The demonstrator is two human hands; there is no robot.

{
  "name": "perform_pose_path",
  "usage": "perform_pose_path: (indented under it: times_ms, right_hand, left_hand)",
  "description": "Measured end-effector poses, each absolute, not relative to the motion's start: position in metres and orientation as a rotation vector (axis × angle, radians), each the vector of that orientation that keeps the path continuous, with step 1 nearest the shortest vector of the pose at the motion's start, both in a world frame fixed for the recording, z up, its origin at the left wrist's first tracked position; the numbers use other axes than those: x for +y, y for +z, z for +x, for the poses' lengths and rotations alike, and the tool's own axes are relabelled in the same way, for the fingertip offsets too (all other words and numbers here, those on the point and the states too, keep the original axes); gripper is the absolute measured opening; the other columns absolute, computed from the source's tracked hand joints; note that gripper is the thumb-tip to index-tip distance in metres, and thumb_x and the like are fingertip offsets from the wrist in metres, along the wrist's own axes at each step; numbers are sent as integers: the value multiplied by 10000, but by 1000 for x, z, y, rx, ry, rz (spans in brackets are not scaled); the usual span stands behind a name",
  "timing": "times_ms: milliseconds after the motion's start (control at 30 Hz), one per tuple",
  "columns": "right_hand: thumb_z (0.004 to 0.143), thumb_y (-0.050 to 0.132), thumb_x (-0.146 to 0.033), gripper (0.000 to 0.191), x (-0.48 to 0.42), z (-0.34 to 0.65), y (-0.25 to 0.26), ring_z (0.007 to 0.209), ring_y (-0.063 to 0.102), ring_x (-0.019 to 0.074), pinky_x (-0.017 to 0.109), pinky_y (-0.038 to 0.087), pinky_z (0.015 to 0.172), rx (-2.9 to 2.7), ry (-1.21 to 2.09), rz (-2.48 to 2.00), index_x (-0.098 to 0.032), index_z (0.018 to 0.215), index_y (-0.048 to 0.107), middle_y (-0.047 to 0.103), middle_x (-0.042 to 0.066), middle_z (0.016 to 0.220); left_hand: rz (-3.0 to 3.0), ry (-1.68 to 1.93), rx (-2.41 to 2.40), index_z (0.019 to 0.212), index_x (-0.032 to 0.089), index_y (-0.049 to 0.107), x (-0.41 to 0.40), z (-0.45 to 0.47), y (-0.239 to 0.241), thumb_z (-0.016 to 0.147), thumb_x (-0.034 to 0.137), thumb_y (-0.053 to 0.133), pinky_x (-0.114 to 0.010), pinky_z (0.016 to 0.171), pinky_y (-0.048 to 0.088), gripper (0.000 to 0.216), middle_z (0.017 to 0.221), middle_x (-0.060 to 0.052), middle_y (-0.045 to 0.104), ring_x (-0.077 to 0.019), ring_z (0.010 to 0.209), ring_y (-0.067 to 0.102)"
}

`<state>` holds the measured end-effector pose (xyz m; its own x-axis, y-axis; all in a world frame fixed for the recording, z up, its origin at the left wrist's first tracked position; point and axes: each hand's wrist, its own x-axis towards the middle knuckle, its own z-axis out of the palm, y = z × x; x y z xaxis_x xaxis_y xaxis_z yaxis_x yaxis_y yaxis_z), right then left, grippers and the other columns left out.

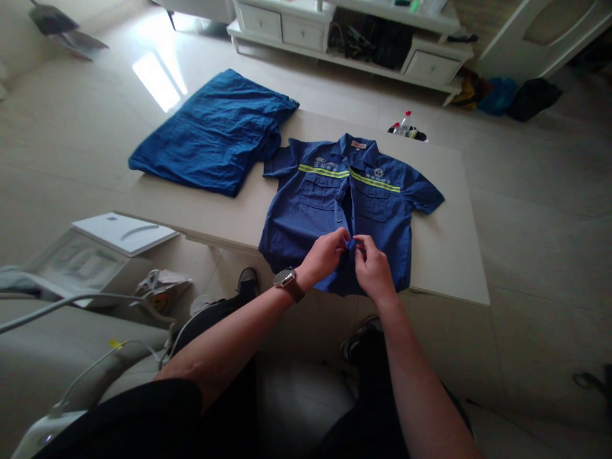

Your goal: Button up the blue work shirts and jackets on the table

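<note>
A dark blue short-sleeved work shirt (377,210) with a yellow-green reflective stripe across the chest lies face up on a low beige table (444,255), collar away from me. My left hand (325,254), with a watch on the wrist, pinches the shirt's front placket near the hem. My right hand (373,268) pinches the same placket just beside it, fingertips almost touching the left ones. The hem hangs slightly over the near table edge.
A folded brighter blue garment (215,134) lies on the table's far left. A white box (122,233) stands on the floor at left, cables and a white appliance (43,427) near my knee. A white drawer unit (344,35) and bottles (404,124) are beyond the table.
</note>
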<state>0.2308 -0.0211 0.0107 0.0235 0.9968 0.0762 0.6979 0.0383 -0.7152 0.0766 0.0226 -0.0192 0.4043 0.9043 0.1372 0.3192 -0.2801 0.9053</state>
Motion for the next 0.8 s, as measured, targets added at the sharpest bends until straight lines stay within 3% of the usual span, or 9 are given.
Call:
perform_pose_path:
  times_ms: [300, 433, 533, 800]
  right_hand:
    - [831, 543, -149, 318, -19, 230, 8, 764, 659, 207, 316, 491, 756, -1763, 567, -1686, -226, 1122, 648, 703, 48, 896]
    - [844, 510, -130, 313, -19, 230, 8, 810, 662, 216, 318, 488, 764, -1800, 514, -1675, -225, 1104, 655, 696, 55, 898]
    - [840, 513, -122, 315, -18, 229, 7, 822, 664, 216, 321, 491, 778, -1811, 486, -1672, -226, 1100, 656, 700, 55, 913]
    - [882, 553, -197, 141, -18, 228, 6, 791, 652, 213, 332, 506, 761, -1759, 495, -1666, -208, 975, 659, 679, 63, 887]
  left_hand:
    - [1559, 936, 1012, 1012, 188, 590, 21, 83, -23, 750, -32, 539, -213, 700, 458, 346, 771, 39, 621, -106, 731, 599]
    - [1237, 916, 1038, 975, 168, 589, 25, 86, -24, 761, 72, 685, -223, 681, 483, 254, 777, 15, 668, -112, 712, 635]
    - [1083, 909, 994, 954, 164, 576, 26, 87, -25, 729, 135, 796, -240, 707, 505, 316, 770, 8, 686, -119, 718, 660]
    - [1007, 1013, 1012, 910, 167, 567, 25, 86, -22, 694, 28, 757, -182, 630, 457, 319, 714, 43, 639, -84, 653, 623]
